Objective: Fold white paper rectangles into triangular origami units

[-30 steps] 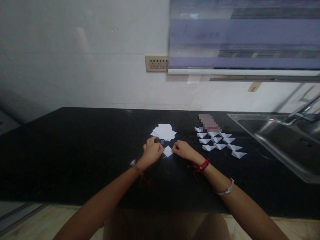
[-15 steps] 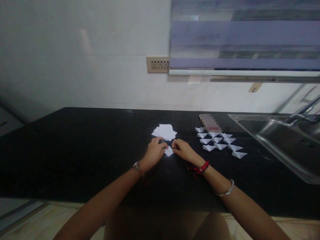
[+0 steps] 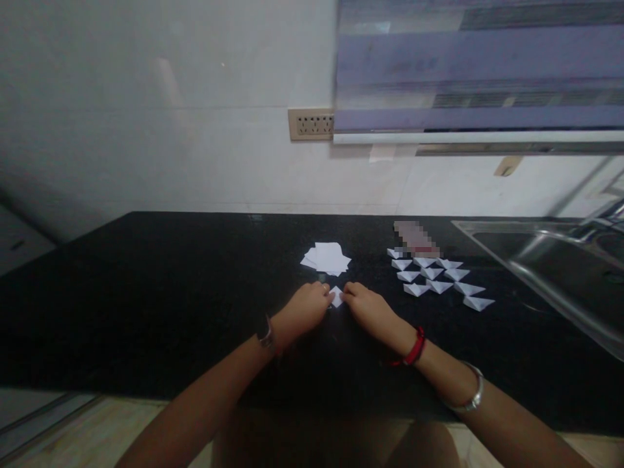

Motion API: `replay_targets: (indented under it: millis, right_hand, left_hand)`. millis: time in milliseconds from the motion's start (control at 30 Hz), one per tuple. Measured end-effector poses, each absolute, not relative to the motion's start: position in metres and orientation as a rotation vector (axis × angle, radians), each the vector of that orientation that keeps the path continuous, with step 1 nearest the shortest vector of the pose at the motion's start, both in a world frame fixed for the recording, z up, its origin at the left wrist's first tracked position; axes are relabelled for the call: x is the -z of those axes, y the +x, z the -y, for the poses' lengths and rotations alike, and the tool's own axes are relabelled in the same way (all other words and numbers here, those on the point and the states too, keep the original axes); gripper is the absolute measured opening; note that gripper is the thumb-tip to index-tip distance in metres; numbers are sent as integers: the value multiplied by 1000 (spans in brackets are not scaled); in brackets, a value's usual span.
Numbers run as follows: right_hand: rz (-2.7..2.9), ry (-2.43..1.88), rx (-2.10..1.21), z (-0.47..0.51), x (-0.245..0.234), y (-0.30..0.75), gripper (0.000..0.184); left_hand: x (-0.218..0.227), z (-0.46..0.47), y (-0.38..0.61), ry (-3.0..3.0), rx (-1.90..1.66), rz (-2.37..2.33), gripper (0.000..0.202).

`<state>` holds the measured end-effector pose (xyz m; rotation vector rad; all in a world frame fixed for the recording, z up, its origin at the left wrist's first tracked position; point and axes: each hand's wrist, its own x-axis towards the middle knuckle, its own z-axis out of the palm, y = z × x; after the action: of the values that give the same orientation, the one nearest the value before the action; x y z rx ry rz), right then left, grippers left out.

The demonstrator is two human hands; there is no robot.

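A small folded piece of white paper [image 3: 337, 297] lies at the middle of the black counter, between my two hands. My left hand [image 3: 307, 305] grips its left edge with thumb and fingers together. On the opposite edge, my right hand [image 3: 369, 308] pinches the same paper. Just beyond my fingers rests a loose stack of white paper sheets [image 3: 328, 257], fanned unevenly. To the right, several folded white paper pieces [image 3: 431, 273] with pointed ends sit in rough rows.
A pixelated flat object [image 3: 416, 239] lies behind the folded pieces. The metal sink [image 3: 517, 263] is set into the counter [image 3: 146, 292] at the right. A wall socket [image 3: 312, 124] and a purple striped panel [image 3: 463, 65] are on the back wall.
Both hands have shifted to nearly level positions at either side of the small paper, which now shows as a diamond between them. The view has turned slightly left.
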<state>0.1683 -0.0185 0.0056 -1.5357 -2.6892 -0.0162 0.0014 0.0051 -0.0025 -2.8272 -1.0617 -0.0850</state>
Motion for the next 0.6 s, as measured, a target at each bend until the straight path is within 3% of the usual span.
replay_targets:
  millis: [400, 600]
  right_hand:
    - [2699, -1578, 7, 27, -11, 167, 30]
    - [2649, -1520, -149, 25, -10, 172, 30]
  left_hand:
    - [1, -7, -5, -2915, 63, 985, 38]
    - [2, -10, -8, -3016, 125, 990, 39]
